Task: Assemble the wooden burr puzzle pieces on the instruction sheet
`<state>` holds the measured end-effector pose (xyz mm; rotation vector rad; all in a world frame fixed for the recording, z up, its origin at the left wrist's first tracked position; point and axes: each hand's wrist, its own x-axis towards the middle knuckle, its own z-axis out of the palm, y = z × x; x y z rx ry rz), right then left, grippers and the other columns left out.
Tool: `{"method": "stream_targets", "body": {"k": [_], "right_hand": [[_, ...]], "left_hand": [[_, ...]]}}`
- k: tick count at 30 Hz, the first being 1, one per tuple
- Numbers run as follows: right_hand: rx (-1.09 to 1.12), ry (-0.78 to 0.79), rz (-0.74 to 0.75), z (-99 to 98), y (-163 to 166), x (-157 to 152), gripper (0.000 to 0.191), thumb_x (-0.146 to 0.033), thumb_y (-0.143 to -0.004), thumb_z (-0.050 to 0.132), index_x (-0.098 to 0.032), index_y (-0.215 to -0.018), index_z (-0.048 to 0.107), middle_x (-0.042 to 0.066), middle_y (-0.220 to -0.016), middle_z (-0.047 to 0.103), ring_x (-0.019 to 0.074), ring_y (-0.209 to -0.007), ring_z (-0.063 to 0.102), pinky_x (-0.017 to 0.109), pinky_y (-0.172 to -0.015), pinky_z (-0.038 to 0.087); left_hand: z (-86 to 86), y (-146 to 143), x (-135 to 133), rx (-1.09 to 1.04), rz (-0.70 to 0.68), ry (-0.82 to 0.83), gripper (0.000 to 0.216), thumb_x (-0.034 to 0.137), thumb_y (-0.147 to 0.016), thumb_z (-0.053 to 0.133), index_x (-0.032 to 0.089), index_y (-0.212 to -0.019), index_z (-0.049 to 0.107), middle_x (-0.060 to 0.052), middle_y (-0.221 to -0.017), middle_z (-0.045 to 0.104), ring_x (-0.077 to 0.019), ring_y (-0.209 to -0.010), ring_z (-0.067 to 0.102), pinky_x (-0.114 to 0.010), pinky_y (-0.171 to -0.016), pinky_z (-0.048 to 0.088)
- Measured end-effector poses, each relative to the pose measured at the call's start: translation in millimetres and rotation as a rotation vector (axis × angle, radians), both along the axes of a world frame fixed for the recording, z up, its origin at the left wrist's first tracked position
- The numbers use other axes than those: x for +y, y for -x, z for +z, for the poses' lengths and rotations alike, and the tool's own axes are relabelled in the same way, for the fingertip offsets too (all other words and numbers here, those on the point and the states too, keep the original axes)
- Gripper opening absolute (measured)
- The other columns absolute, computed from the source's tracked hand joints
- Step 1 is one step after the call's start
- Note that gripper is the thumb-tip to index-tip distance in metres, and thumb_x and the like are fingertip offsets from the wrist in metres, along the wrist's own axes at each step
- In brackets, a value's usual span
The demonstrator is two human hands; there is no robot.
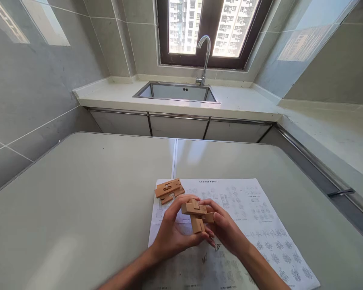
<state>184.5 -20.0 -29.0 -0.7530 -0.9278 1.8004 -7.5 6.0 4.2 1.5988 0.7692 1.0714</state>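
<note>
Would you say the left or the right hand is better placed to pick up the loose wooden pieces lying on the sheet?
Probably the left. The loose wooden pieces lie up and left of the left hand, while the right hand is farther away; both grip the joined wooden blocks.

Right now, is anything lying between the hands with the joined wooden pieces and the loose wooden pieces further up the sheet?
Nothing visible. The left hand and right hand hold the joined wooden pieces above the printed sheet; only bare paper separates them from the loose wooden pieces.
</note>
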Motion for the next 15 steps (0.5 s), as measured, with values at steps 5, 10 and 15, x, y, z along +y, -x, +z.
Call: {"method": "stream_targets", "body": {"k": [5, 10, 15], "right_hand": [[-0.4, -0.193, -0.199, 5.5, -7.9, -1.0, 0.05, -0.064, -0.093, 0.069, -0.028, -0.127, 0.06, 0.0, -0.088, 0.06, 0.0143, -0.064, 0.052, 0.028, -0.059, 0.046], [-0.842, -0.275, -0.422, 8.1, -8.7, 0.8, 0.052, -0.052, -0.092, 0.075, -0.029, -0.136, 0.058, 0.003, -0.1, 0.064, 0.0183, -0.072, 0.059, 0.034, -0.072, 0.054], [-1.023, -0.513, -0.44, 0.0, -5.2, 3.3, 0.05, -0.041, -0.093, 0.074, -0.03, -0.139, 0.057, 0.01, -0.129, 0.065, 0.0268, -0.102, 0.067, 0.04, -0.085, 0.059]], "left_hand": [[-5.7, 3.3, 0.2, -0.057, 0.043, 0.205, 0.06, 0.055, -0.082, 0.084, 0.02, -0.127, 0.064, -0.015, -0.132, 0.069, -0.0359, -0.132, 0.061, -0.048, -0.115, 0.045], [-10.6, 3.2, 2.5, -0.158, 0.035, 0.382, 0.072, 0.066, -0.084, 0.079, 0.019, -0.135, 0.061, -0.018, -0.139, 0.067, -0.0383, -0.136, 0.058, -0.048, -0.115, 0.046], [-13.4, 3.0, 3.4, -0.166, 0.005, 0.384, 0.068, 0.063, -0.087, 0.078, 0.021, -0.137, 0.061, -0.015, -0.139, 0.067, -0.0347, -0.135, 0.059, -0.045, -0.117, 0.044]]}}
